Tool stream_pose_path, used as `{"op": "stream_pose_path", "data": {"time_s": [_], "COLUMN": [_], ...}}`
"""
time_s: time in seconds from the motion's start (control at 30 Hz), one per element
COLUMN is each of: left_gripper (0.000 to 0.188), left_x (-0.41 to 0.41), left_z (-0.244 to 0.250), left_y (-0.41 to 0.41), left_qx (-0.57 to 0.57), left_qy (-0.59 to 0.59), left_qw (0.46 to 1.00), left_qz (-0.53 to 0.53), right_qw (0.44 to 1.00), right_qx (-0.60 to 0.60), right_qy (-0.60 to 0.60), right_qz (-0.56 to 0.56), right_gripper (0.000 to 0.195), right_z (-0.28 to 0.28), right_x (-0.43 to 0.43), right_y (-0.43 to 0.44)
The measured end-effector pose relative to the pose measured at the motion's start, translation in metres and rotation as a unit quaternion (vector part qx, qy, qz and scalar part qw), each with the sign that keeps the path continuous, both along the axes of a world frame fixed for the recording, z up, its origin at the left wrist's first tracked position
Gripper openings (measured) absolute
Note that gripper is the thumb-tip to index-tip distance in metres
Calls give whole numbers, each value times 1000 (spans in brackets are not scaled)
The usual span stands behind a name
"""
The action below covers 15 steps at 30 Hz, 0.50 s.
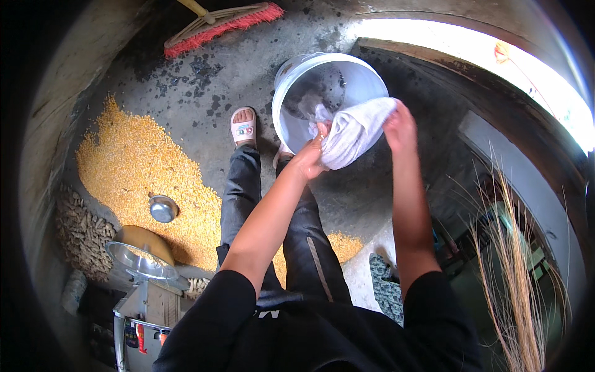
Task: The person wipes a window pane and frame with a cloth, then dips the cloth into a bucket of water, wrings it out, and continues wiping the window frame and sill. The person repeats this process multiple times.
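A wet white cloth (355, 135) is stretched between my hands over the near rim of a white plastic bucket (284, 100). My left hand (315, 153) grips the bunched left side of the cloth, its thumb pointing up. At the right, my right hand (400, 125) pinches the cloth's raised corner and looks slightly blurred. Inside the bucket lies murky grey water (320, 88). Part of the cloth hangs down into the bucket's mouth.
Loose corn kernels (144, 167) spread over the concrete floor at the left, with a metal bowl (163, 209) on them. A red-bristled broom (228, 28) lies at the top. Lower left stands a machine (148, 302) beside a metal basin (139, 258). Dry stalks (516, 279) rise at the right.
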<state>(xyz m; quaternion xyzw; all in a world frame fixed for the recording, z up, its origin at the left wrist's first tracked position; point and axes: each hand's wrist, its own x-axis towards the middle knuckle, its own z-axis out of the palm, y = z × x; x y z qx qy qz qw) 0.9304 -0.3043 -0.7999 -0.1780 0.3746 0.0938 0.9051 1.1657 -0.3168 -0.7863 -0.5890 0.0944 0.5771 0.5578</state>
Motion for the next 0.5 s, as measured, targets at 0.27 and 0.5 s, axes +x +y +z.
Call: {"op": "stream_pose_path", "data": {"time_s": [0.27, 0.5], "left_gripper": [47, 51], "left_x": [13, 25], "left_z": [4, 40], "left_y": [9, -2], "left_qx": [-100, -202], "left_qy": [-143, -216], "left_qw": [980, 924], "left_qz": [95, 242], "right_qw": [985, 858], "right_qx": [-28, 288], "right_qy": [154, 400], "right_qz": [78, -148], "right_gripper": [36, 35], "right_z": [-48, -35], "right_x": [-84, -143], "right_y": [10, 0]}}
